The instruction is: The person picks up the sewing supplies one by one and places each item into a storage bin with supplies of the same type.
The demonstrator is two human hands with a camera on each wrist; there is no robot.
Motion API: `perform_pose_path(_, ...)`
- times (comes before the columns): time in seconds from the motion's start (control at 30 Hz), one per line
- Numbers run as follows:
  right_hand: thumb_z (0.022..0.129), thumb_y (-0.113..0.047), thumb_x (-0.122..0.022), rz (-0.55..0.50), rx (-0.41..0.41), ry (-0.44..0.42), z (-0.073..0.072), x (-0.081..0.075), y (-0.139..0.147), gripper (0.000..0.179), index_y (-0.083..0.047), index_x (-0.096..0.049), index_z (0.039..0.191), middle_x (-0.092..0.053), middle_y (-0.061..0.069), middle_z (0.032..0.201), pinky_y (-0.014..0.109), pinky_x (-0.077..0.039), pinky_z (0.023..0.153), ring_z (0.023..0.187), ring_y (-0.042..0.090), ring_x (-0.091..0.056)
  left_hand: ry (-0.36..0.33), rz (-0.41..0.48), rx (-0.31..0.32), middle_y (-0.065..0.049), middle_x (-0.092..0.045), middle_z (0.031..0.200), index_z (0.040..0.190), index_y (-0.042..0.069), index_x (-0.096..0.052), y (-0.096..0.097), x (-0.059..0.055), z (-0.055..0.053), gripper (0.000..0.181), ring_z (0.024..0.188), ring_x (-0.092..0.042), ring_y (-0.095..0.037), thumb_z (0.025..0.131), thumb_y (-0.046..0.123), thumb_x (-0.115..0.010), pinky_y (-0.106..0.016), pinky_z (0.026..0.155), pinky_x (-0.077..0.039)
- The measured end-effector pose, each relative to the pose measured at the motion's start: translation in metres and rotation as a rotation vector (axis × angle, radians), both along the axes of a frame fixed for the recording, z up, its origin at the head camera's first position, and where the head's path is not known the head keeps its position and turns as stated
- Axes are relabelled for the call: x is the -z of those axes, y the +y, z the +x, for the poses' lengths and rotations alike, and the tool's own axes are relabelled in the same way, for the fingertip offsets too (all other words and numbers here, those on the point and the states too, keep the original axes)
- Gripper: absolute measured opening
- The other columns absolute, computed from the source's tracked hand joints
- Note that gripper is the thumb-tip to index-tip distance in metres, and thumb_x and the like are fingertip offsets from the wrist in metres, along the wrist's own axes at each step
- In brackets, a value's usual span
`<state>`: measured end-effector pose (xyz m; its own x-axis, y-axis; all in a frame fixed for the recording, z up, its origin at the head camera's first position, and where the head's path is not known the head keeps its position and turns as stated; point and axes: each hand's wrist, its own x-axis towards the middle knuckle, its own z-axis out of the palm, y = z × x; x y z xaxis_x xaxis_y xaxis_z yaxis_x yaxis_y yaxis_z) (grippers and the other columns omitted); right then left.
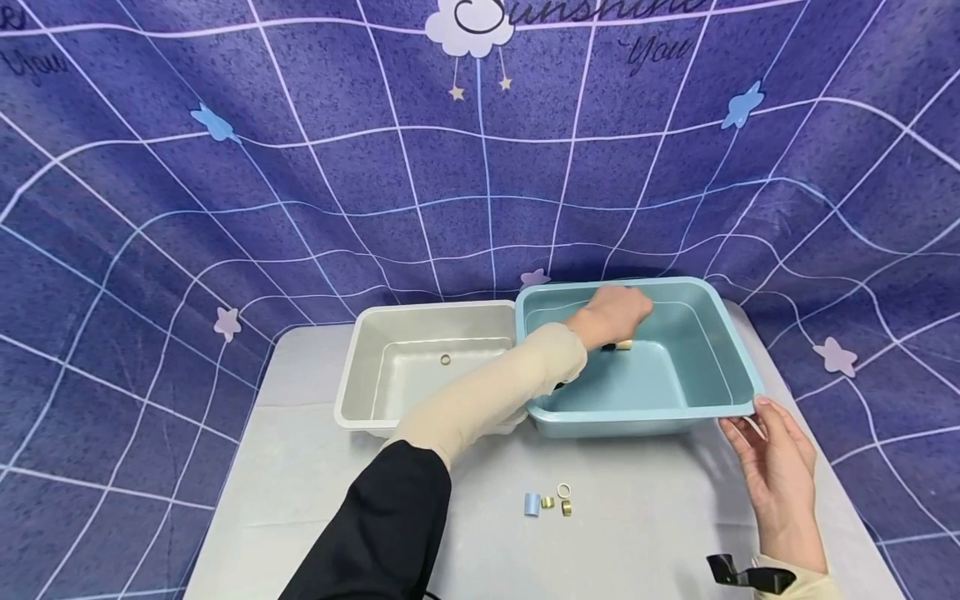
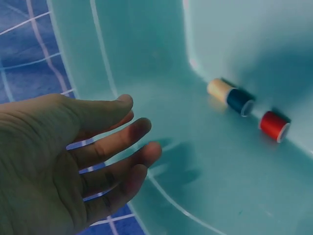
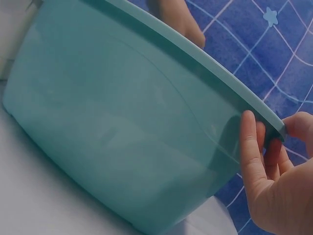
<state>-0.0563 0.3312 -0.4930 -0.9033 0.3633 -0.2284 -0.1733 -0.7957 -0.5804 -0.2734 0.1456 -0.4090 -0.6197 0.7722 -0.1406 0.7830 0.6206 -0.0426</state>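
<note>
Over the teal plastic bin [image 1: 645, 414] my left hand [image 1: 617, 313] reaches in from the left. Its fingers are loosely bent and hold nothing in the left wrist view. Three thread spools lie along the bin's floor there: a yellow spool [image 2: 219, 90], a dark blue spool [image 2: 239, 102] touching it, and a red spool [image 2: 274, 126] a little apart. My right hand [image 1: 780, 471] pinches the bin's near right corner. In the right wrist view the thumb is on the rim [image 3: 230, 81] and the fingers are beneath it.
A light grey bin [image 1: 352, 367] stands left of the teal one, with a small ring [image 1: 446, 360] inside; my left sleeve [image 1: 487, 387] crosses over it. On the table in front lie a light blue cylinder [image 1: 532, 504], a thin ring [image 1: 564, 491] and small gold-coloured pieces [image 1: 566, 507].
</note>
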Motion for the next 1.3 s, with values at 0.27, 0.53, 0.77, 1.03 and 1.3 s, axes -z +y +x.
perform_pose_path(0.27, 0.104, 0.003, -0.056, 0.001, 0.002, -0.026, 0.0, -0.001, -0.001, 0.019, 0.004, -0.074, 0.101, -0.069, 0.012, 0.094, 0.038, -0.066, 0.074, 0.078, 0.025, -0.074, -0.085, 0.134, -0.021, 0.01, -0.05, 0.088, 0.091, 0.024, -0.056, -0.017, -0.02, 0.005, 0.014, 0.072, -0.034, -0.011, 0.101, 0.015, -0.061, -0.025, 0.061, -0.031)
perform_pose_path(0.53, 0.103, 0.002, -0.057, -0.003, 0.017, -0.049, 0.0, -0.003, -0.002, 0.018, 0.003, -0.074, 0.1, -0.069, 0.012, 0.091, 0.037, -0.066, 0.073, 0.074, 0.024, -0.072, -0.126, 0.193, -0.059, 0.012, -0.073, 0.115, 0.122, 0.03, -0.068, -0.034, -0.042, 0.017, 0.019, 0.08, -0.061, -0.011, 0.103, 0.033, -0.066, -0.027, 0.068, -0.05)
perform_pose_path(0.77, 0.103, 0.002, -0.058, -0.004, 0.018, -0.059, -0.001, -0.003, -0.001, 0.017, 0.003, -0.074, 0.1, -0.067, 0.011, 0.088, 0.037, -0.066, 0.072, 0.07, 0.023, -0.07, -0.138, 0.298, -0.078, 0.015, -0.074, 0.107, 0.121, 0.03, -0.068, -0.054, -0.051, 0.027, 0.017, 0.081, -0.064, -0.006, 0.105, 0.034, -0.063, -0.026, 0.065, -0.049)
perform_pose_path(1.03, 0.103, 0.002, -0.058, 0.0, 0.018, -0.07, -0.001, -0.003, -0.001, 0.017, 0.003, -0.075, 0.101, -0.067, 0.011, 0.091, 0.037, -0.066, 0.073, 0.071, 0.024, -0.071, -0.128, 0.438, -0.048, 0.015, -0.076, 0.111, 0.119, 0.028, -0.069, -0.077, -0.059, 0.05, 0.017, 0.092, -0.069, -0.002, 0.103, 0.034, -0.066, -0.022, 0.067, -0.05)
perform_pose_path(1.3, 0.103, 0.002, -0.057, -0.001, 0.022, -0.061, -0.001, -0.003, -0.002, 0.018, 0.004, -0.075, 0.102, -0.067, 0.012, 0.094, 0.037, -0.066, 0.072, 0.076, 0.025, -0.072, -0.087, 0.57, -0.035, 0.016, -0.077, 0.107, 0.117, 0.027, -0.071, -0.102, -0.067, 0.078, 0.016, 0.09, -0.068, 0.001, 0.104, 0.033, -0.066, -0.018, 0.069, -0.049)
